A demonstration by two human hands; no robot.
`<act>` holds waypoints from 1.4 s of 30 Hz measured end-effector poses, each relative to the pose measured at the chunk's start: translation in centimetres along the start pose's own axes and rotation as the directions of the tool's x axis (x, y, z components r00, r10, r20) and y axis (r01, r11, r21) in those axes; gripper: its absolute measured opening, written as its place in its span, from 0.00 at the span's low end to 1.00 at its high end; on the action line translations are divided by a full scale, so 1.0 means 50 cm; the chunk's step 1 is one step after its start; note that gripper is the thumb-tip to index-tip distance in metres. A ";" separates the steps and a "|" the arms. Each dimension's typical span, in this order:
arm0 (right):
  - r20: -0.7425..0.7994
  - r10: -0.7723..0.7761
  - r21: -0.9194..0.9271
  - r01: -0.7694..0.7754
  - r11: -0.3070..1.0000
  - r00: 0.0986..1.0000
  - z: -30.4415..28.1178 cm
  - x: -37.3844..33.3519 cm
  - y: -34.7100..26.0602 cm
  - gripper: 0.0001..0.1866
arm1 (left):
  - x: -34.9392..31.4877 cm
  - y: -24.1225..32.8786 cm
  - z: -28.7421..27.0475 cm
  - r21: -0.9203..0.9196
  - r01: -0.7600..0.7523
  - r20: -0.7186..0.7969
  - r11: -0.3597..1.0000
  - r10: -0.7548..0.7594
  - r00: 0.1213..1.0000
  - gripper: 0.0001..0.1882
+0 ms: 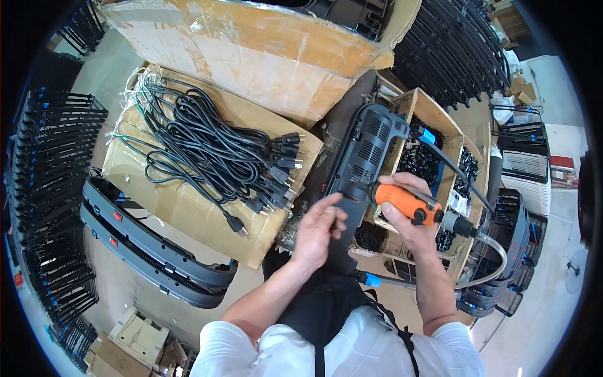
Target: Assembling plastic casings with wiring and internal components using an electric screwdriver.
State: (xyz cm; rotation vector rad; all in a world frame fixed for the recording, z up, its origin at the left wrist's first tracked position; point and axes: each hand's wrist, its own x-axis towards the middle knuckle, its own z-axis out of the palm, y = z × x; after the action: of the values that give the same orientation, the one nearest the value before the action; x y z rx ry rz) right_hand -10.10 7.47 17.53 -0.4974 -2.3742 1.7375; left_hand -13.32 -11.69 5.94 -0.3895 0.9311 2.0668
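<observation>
My right hand is wrapped round an orange air screwdriver, with a clear hose running from its back end. The driver's front end points left, at the lower part of a long black plastic housing with vent slots. Just left of the driver's front end is my left hand, index finger extended towards it and the other fingers curled inward. Whatever those curled fingers may hold is hidden. The driver's tip is hard to make out.
Bundled black power cords lie on a cardboard box at left. A large torn carton stands beyond. Wooden bins of small black parts are at right. Curved grey-black covers sit lower left; stacked black frames line the far left.
</observation>
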 end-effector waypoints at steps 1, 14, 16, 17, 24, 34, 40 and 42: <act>0.006 0.017 0.038 -0.017 0.999 1.000 0.001 0.004 -0.006 0.28 | -0.018 0.007 -0.023 0.012 -0.028 -0.043 1.000 0.029 0.999 0.16; 0.132 -0.019 0.022 0.016 1.000 0.991 -0.009 0.040 0.014 0.24 | -0.038 -0.023 -0.075 0.998 -0.048 0.022 0.037 0.532 0.846 0.28; 0.133 -0.005 0.037 0.000 0.999 0.991 -0.007 0.044 0.012 0.24 | -0.034 -0.036 -0.087 0.996 -0.088 0.083 -0.019 0.562 0.823 0.28; 0.136 -0.016 0.028 0.012 1.000 0.991 -0.007 0.047 0.015 0.24 | -0.035 -0.041 -0.091 0.996 -0.087 0.081 -0.018 0.566 0.820 0.28; 0.161 -0.057 -0.056 0.067 0.996 0.985 -0.008 0.054 0.031 0.25 | -0.039 -0.054 -0.089 0.986 -0.137 0.166 -0.096 0.651 0.740 0.21; 0.156 0.017 -0.038 -0.011 0.999 0.988 0.012 0.063 0.025 0.25 | -0.031 -0.054 -0.082 0.986 -0.135 0.169 -0.103 0.657 0.735 0.21; 0.170 0.051 -0.074 -0.039 0.996 0.984 0.030 0.079 0.027 0.25 | -0.028 -0.056 -0.089 0.984 -0.154 0.178 -0.095 0.663 0.727 0.21; 0.180 0.017 -0.064 -0.005 0.998 0.984 0.039 0.082 0.040 0.25 | -0.027 -0.055 -0.088 0.985 -0.152 0.171 -0.087 0.665 0.727 0.21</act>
State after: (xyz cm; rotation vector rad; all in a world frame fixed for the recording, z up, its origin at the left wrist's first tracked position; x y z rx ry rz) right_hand -14.20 7.71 14.76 -0.3762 -2.5612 1.7865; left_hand -10.55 -14.59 2.39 0.4013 2.8019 1.1784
